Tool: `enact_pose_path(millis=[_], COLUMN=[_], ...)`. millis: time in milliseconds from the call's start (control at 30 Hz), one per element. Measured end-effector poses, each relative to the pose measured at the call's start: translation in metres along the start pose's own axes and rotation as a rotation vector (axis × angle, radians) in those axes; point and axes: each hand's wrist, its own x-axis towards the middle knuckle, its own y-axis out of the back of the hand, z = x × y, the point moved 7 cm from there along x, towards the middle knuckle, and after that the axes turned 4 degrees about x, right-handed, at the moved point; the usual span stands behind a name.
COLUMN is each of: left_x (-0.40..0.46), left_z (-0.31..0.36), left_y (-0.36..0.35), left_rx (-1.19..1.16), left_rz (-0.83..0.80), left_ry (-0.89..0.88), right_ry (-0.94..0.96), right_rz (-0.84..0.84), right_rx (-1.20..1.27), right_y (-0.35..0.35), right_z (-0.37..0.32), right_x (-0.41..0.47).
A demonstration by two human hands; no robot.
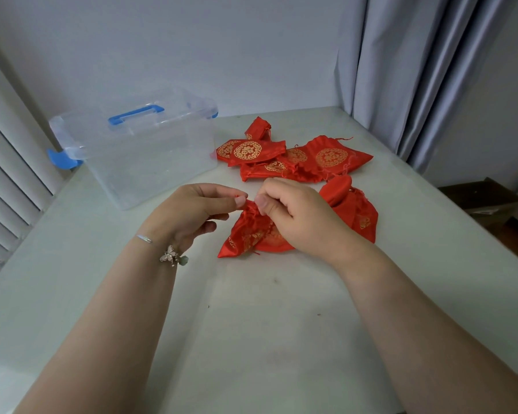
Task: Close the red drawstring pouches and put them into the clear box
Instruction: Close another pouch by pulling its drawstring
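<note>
From the head view, the left hand [198, 210] pinches the gathered mouth of a red satin drawstring pouch with gold printed pattern [248, 234], thumb and forefinger closed on the cloth or its cord. The right hand [293, 216] pinches the same neck from the other side, its fingers curled over the fabric. The body of this pouch lies on the pale counter [251, 324] just below both hands, its neck bunched but, by my reading, not yet drawn fully tight.

Just beside the right hand, on its far side, a second red pouch [356, 213] lies slack with its mouth standing open. Farther back, a heap of flat red pouches with round gold emblems [281, 158] overlaps itself; they look unclosed.

The clear plastic storage box with a blue handle and blue clips [150, 165] stands at the left rear of the counter, well apart from the hands. It appears to hold no pouch.

So the work seems near its start: one pouch is being closed, none is boxed, and all the rest wait.
</note>
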Motion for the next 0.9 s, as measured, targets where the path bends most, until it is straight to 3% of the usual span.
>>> enact_pose_path(millis=[333,600,900], left_x=[0.000,-0.003,-0.008], left_z=[0.003,0.009,0.017], left_y=[-0.006,-0.011,-0.020], left_rx=[-0.130,-0.078,-0.021], left_rz=[-0.072,-0.144,-0.222], left_ry=[-0.032,-0.122,-0.196], right_ry=[-0.151,-0.353,-0.426], right_rz=[-0.101,0.130,0.181], right_rx=[0.189,0.395,0.296], right_y=[-0.001,0.009,0.008], right_z=[0.012,0.031,0.043], right_x=[0.000,0.000,-0.003])
